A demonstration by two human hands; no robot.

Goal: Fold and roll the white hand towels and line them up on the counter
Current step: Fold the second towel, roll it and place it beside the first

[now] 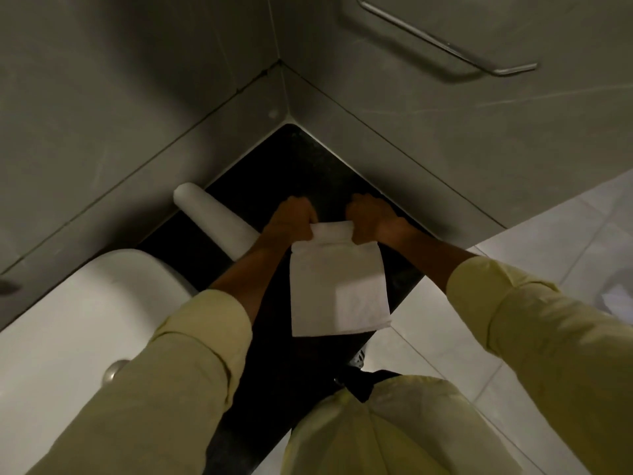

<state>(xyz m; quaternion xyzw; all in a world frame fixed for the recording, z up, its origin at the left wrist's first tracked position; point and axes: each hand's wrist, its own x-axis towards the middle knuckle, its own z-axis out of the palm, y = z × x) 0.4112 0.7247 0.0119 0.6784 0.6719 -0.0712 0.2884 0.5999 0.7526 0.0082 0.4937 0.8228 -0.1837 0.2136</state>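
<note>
left hand (294,217): fist clamped on the far left corner of the folded towel, knuckles up, over the dark surface.
right hand (367,217): fist clamped on the far right corner of the same towel, level with the left.
folded towel (337,286): white, flat strip lying on the surface between the forearms; far end turned over into a small roll between both fists; near end reaches the surface's front edge.
rolled towel (212,217): white, finished roll lying on the surface left of the hands, along the wall; near end hidden behind the left forearm.
surface (291,166): black, set into the wall corner.
sink (85,303): white basin, left of the left arm.
sleeves (531,320): pale yellow, cuffs pushed up the forearms.
towel rail (445,39): metal, on the right wall, bare.
</note>
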